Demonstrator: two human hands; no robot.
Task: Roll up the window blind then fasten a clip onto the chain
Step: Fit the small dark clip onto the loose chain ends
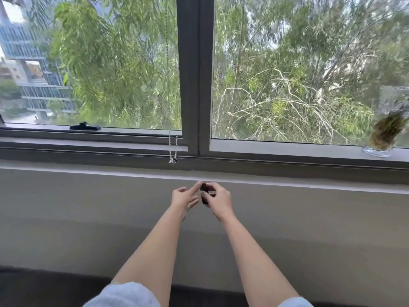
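Note:
A beaded chain (172, 149) hangs in front of the left window pane, just left of the centre mullion, and ends in a small loop with a dark piece at the sill. No blind is in view; the panes are uncovered. Below the sill, my right hand (218, 200) grips a dark clip (204, 193) between thumb and fingers. My left hand (184, 196) is beside it with fingers spread, one fingertip touching or nearly touching the clip. Both hands are below and to the right of the chain's end, apart from it.
A grey window sill (88, 144) runs across the view above a plain grey wall (88, 218). A black window latch (85, 126) sits on the left frame. A glass vase with a dried plant (381, 140) stands on the sill at far right.

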